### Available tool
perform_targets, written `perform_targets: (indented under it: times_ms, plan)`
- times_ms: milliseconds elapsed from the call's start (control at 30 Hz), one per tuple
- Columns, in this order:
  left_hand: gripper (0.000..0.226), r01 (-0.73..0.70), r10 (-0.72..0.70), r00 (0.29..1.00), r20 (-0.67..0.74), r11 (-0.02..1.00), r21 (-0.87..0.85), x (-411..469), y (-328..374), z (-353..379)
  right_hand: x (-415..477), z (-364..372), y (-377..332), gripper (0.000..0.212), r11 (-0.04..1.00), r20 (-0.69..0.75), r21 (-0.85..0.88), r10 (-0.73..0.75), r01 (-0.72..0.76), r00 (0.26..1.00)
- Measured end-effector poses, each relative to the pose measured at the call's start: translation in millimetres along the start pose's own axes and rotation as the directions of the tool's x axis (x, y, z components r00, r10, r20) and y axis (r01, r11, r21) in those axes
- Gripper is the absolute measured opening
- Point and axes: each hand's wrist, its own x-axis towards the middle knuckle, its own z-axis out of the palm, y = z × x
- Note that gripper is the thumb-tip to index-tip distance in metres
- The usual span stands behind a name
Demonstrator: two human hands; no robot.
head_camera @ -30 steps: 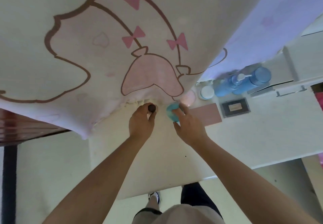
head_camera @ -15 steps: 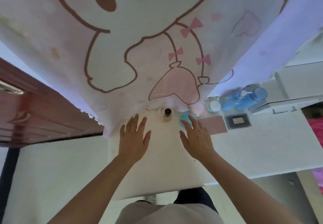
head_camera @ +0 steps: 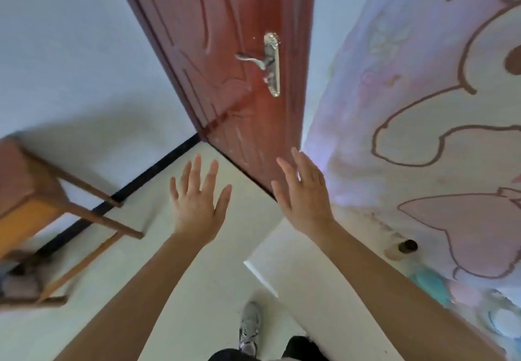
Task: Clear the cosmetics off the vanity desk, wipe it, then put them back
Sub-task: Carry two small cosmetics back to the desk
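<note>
Now left hand (head_camera: 197, 205) & right hand (head_camera: 304, 197): loose grip, fingers spread, nothing held. Prob. put-back step; next fetch cosmetics to set by jar (head_camera: 406, 247) on tabletop (head_camera: 293, 273).

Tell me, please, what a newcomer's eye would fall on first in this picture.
Both hands stand out at centre, the left hand and right hand raised with fingers spread, holding nothing. Above them a red-brown door with a metal handle fills the top middle. A pale cloth printed with a cartoon outline covers the right side.
</note>
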Motion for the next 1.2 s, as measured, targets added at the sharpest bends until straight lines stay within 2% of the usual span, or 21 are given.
perform_targets:
  times_ms: [133, 300, 433, 567, 700, 900, 1200]
  plan:
    - [0.064, 0.29, -0.289, 0.948, -0.134, 0.957, -0.016, -54, -88, -37, 34, 39, -93, 0.054, 0.97, 0.117, 0.121, -0.224, 0.21, 0.967]
    - [0.062, 0.526, -0.521, 0.802, -0.291, 0.848, -0.07, -127, -203, -81, 59, 79, -228, 0.058, 0.857, 0.138, 0.22, -0.499, 0.465, 0.855]
    - [0.063, 0.639, -0.626, 0.692, -0.359, 0.763, -0.098, -177, -288, -109, 74, 113, -338, 0.058, 0.784, 0.146, 0.251, -0.611, 0.568, 0.778]
    - [0.061, 0.7, -0.677, 0.579, -0.454, 0.698, -0.149, -219, -365, -137, 79, 145, -448, 0.06, 0.742, 0.155, 0.311, -0.656, 0.594, 0.739]
    - [0.062, 0.759, -0.725, 0.492, -0.483, 0.629, -0.17, -242, -429, -154, 80, 172, -538, 0.061, 0.689, 0.153, 0.347, -0.711, 0.636, 0.687]
    - [0.061, 0.785, -0.735, 0.476, -0.482, 0.603, -0.144, -251, -507, -149, 87, 214, -614, 0.06, 0.611, 0.157, 0.377, -0.783, 0.697, 0.601]
    - [0.062, 0.827, -0.788, 0.501, -0.358, 0.558, -0.071, -185, -660, -119, 149, 350, -706, 0.06, 0.599, 0.219, 0.379, -0.798, 0.705, 0.561]
